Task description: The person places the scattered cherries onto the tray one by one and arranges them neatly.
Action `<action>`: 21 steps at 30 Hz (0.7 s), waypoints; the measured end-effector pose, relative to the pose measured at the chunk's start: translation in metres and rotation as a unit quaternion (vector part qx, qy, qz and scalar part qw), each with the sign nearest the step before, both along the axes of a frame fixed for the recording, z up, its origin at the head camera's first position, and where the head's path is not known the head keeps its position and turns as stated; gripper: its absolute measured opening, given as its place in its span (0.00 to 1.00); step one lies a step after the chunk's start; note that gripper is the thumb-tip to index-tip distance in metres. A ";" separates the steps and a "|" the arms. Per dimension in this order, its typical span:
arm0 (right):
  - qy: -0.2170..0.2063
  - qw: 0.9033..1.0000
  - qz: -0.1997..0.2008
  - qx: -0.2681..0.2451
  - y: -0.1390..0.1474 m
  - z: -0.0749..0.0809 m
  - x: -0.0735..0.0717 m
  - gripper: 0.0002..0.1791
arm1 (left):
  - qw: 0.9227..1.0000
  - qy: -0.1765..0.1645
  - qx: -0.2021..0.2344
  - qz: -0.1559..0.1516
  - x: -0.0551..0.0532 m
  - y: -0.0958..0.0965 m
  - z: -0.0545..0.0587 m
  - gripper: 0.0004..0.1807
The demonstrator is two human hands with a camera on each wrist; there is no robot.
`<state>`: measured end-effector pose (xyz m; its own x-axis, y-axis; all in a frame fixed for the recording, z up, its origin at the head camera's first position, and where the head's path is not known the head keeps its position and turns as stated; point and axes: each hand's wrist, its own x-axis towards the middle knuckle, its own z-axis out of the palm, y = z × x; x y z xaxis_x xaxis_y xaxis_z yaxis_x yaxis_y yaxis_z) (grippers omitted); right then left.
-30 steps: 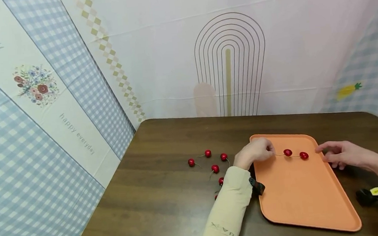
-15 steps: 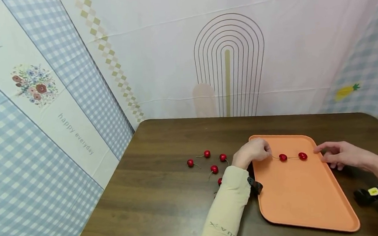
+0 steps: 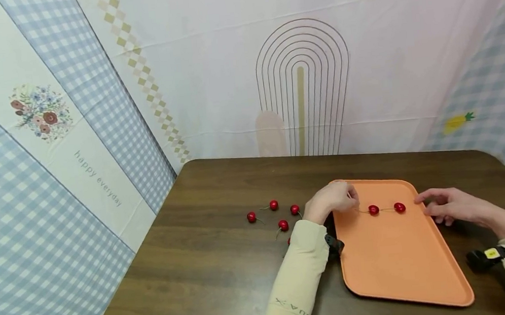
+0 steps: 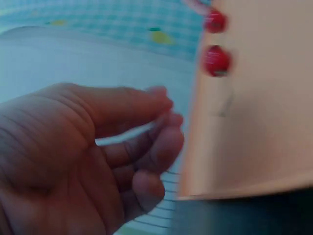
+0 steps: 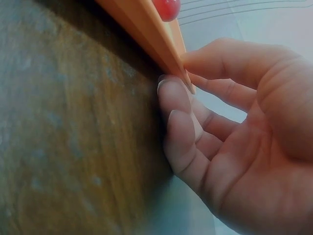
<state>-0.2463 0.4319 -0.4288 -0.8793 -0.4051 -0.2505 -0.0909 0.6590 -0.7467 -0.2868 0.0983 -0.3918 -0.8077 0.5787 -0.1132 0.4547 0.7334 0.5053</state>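
Observation:
Two red cherries with thin stems, a left one (image 3: 374, 209) and a right one (image 3: 399, 207), lie in a row on the orange tray (image 3: 399, 264). My left hand (image 3: 333, 198) hovers over the tray's far left corner. Seen from the left wrist, its thumb and index fingertips nearly meet with nothing between them, and the nearer cherry (image 4: 216, 61) and its stem lie apart from the fingers. At the tray's right edge is my right hand (image 3: 461, 205). In the right wrist view its thumb and fingers pinch the tray rim (image 5: 146, 36), a cherry (image 5: 167, 7) just beyond.
Several more cherries (image 3: 283, 225) are scattered on the dark wooden table (image 3: 198, 260) left of the tray, some partly behind the left sleeve (image 3: 290, 278). A patterned cloth (image 3: 211, 81) hangs behind the table's far edge.
The left cherry has shifted left and slightly nearer, widening its gap to the right cherry. My left hand has let go of its stem. The right hand stays at the tray edge.

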 end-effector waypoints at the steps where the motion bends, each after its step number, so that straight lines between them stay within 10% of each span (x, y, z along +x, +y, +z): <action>1: 0.000 1.000 0.000 -0.001 0.000 -0.001 0.000 0.19 | 1.000 0.008 0.010 -0.001 0.001 -0.004 0.006 0.04; 8: -0.005 1.000 -0.002 -0.005 0.002 -0.001 -0.001 0.19 | 0.996 0.072 0.053 -0.029 0.006 -0.034 0.042 0.09; 21: -0.004 1.000 0.001 -0.013 0.002 0.000 -0.001 0.18 | 0.993 0.091 0.055 -0.054 0.025 -0.092 0.058 0.12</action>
